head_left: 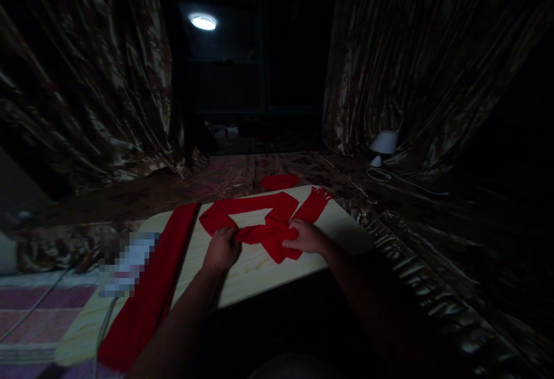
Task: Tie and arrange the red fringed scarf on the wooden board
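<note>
A red scarf (283, 217) with a fringed end lies in a loop on a pale wooden board (255, 272), its parts crossing near the right side. My left hand (223, 248) is closed on the near strand at the loop's left, fingers curled over the cloth. Where the strands cross, my right hand (306, 236) pinches the scarf from the right. The fringe points to the board's far right corner. Left of my left hand, a long folded red cloth (153, 286) runs along the board. The room is dim, so fine folds are hard to make out.
Beyond the board lies another red cloth piece (280, 181) on the patterned cover. A small white lamp (384, 143) with a cord stands at the right by the curtains (367, 67). A pixelated item (130, 266) and a cable (104, 327) are at the left.
</note>
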`<act>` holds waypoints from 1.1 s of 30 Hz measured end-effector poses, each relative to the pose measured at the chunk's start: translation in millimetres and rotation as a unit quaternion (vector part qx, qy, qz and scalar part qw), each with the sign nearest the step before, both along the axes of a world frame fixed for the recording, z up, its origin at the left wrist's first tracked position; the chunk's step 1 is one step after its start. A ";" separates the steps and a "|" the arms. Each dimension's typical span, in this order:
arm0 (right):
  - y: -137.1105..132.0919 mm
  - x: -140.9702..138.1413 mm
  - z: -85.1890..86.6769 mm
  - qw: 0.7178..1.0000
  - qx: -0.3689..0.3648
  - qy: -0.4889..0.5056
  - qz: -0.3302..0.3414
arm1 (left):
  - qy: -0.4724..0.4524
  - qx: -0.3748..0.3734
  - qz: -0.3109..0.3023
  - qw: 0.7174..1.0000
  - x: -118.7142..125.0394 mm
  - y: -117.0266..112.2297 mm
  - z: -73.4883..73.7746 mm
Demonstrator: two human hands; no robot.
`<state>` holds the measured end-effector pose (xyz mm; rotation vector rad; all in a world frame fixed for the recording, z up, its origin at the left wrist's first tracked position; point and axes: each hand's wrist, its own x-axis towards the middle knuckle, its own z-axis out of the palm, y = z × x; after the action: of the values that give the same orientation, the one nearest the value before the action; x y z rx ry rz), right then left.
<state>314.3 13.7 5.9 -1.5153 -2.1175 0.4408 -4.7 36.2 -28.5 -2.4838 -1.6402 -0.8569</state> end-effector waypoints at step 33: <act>42.4 42.4 3.3 0.773 0.081 0.549 -0.309 | -0.164 -0.077 0.137 0.974 -5.2 -1.8 8.4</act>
<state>356.7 56.2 9.1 -1.2427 -0.6783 0.6449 -9.9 34.5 -20.1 -2.2138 -2.1681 -1.1903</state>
